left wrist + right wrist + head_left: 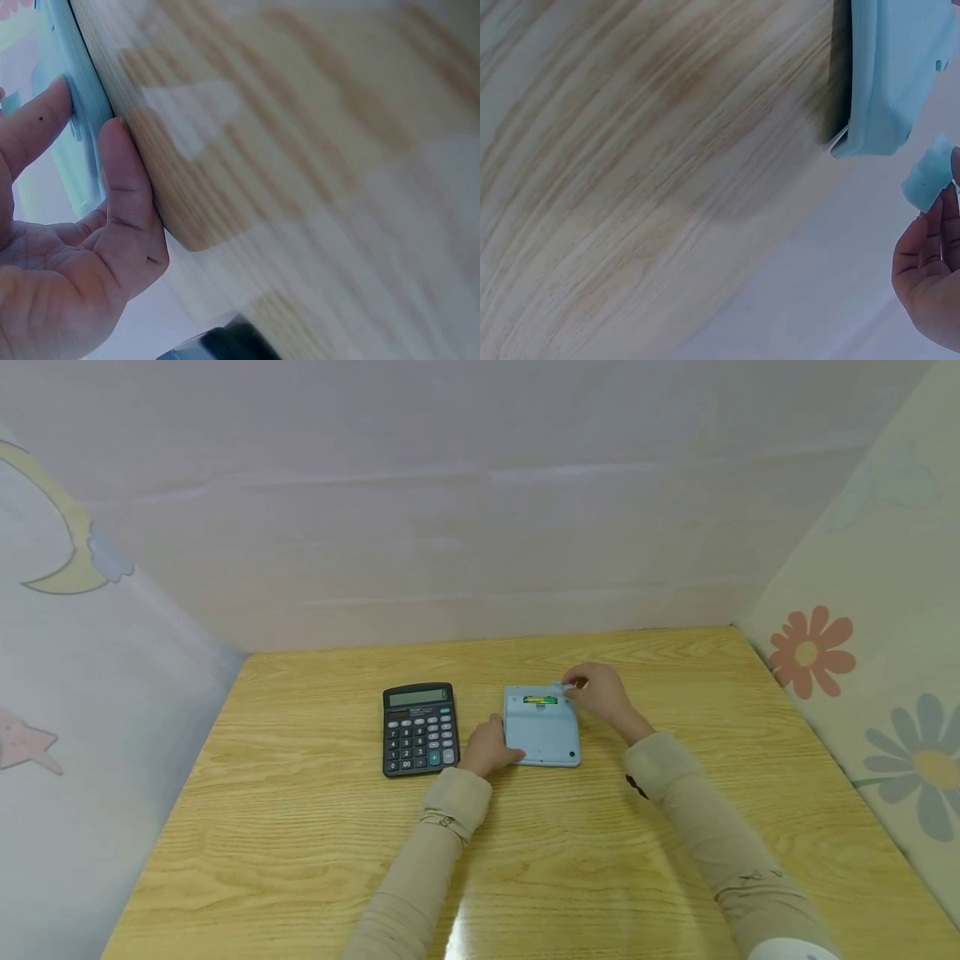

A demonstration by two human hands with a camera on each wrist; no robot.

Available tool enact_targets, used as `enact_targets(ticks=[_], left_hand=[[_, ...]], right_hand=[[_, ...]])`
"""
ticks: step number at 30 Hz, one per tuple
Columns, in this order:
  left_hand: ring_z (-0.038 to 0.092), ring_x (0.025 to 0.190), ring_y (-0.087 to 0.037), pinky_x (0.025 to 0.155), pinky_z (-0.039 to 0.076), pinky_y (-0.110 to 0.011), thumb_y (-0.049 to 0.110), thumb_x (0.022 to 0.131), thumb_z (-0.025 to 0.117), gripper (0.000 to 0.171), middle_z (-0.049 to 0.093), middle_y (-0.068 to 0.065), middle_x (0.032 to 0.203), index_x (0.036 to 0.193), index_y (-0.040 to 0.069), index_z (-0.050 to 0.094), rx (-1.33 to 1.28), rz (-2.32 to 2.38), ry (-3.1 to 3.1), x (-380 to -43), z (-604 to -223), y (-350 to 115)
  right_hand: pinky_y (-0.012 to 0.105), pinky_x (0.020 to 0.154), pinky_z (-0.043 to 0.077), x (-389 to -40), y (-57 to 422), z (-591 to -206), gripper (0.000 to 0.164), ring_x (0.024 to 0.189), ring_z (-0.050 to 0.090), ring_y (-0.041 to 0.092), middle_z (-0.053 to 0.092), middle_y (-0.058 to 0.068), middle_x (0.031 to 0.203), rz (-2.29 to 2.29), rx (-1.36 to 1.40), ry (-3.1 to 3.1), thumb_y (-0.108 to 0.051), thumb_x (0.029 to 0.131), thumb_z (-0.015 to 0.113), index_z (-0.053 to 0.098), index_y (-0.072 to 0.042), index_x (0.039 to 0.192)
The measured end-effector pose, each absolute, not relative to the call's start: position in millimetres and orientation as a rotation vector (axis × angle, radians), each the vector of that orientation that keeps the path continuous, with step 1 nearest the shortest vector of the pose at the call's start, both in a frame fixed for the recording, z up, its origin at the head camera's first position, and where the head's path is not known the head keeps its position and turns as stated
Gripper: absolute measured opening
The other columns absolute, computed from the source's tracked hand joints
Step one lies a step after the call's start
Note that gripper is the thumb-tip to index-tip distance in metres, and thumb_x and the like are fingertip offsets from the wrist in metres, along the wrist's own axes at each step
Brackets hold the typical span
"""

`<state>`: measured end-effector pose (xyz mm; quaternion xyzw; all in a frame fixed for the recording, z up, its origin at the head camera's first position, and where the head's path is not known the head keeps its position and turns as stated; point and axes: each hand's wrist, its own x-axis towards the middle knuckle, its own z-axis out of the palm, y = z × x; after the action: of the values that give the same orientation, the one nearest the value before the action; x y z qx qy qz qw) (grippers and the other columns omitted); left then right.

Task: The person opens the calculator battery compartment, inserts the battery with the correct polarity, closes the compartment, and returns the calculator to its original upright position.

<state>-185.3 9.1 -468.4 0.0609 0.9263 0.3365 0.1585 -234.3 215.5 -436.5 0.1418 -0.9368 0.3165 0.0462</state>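
A light blue calculator (543,739) lies back side up on the table, a green and yellow battery (540,700) showing in its open compartment. At its left edge, my left hand (487,747) holds it, thumb on the back and fingers against the side; the left wrist view shows the thumb and fingers on the blue casing (84,112). My right hand (602,693) pinches a small light blue battery cover (928,176) above the calculator's upper right corner. In the right wrist view a gap separates this cover from the casing.
A black calculator (420,735) lies face up left of my left hand, its keys and display showing. The wooden table (300,860) meets a pale wall (480,552) at the back. Walls with painted flowers and a moon stand at the sides.
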Motion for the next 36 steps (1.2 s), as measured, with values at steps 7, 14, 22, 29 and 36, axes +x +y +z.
enact_targets(ticks=[7,14,22,29,36], left_hand=[[0.056,0.093,-0.026,0.080,0.046,-0.036,0.022,0.078,0.073,0.056,0.057,-0.018,0.103,0.118,-0.004,0.044,0.176,0.955,2.641,-186,-469,9],[0.055,0.092,-0.025,0.080,0.046,-0.036,0.022,0.078,0.073,0.057,0.057,-0.017,0.103,0.119,-0.004,0.044,0.161,0.961,2.633,-186,-470,10],[0.056,0.091,-0.026,0.078,0.047,-0.037,0.022,0.075,0.075,0.058,0.057,-0.018,0.102,0.117,-0.005,0.045,0.145,0.952,2.632,-188,-473,12],[0.056,0.085,-0.025,0.073,0.047,-0.035,0.022,0.074,0.077,0.060,0.057,-0.018,0.097,0.116,-0.006,0.045,0.165,0.948,2.647,-191,-478,13],[0.056,0.089,-0.025,0.076,0.046,-0.035,0.022,0.076,0.075,0.058,0.057,-0.017,0.101,0.118,-0.004,0.044,0.155,0.942,2.649,-188,-475,13]], right_hand=[[0.039,0.070,0.045,-236,207,-438,0.010,0.080,0.057,0.026,0.065,0.014,0.090,0.960,0.488,-2.860,-0.001,0.079,0.067,0.068,0.002,0.088],[0.040,0.074,0.045,-235,197,-437,0.012,0.083,0.056,0.026,0.064,0.013,0.093,0.943,0.483,-2.909,-0.002,0.080,0.066,0.068,0.001,0.091],[0.039,0.072,0.045,-236,191,-441,0.010,0.081,0.056,0.025,0.064,0.012,0.089,0.910,0.537,-2.879,-0.001,0.079,0.067,0.068,0.000,0.089],[0.039,0.074,0.045,-238,185,-443,0.010,0.083,0.056,0.025,0.064,0.011,0.091,0.884,0.528,-2.909,-0.002,0.079,0.067,0.068,-0.002,0.089],[0.039,0.074,0.046,-240,181,-446,0.010,0.082,0.057,0.024,0.065,0.010,0.089,0.835,0.556,-2.923,-0.002,0.079,0.067,0.069,-0.002,0.089]])
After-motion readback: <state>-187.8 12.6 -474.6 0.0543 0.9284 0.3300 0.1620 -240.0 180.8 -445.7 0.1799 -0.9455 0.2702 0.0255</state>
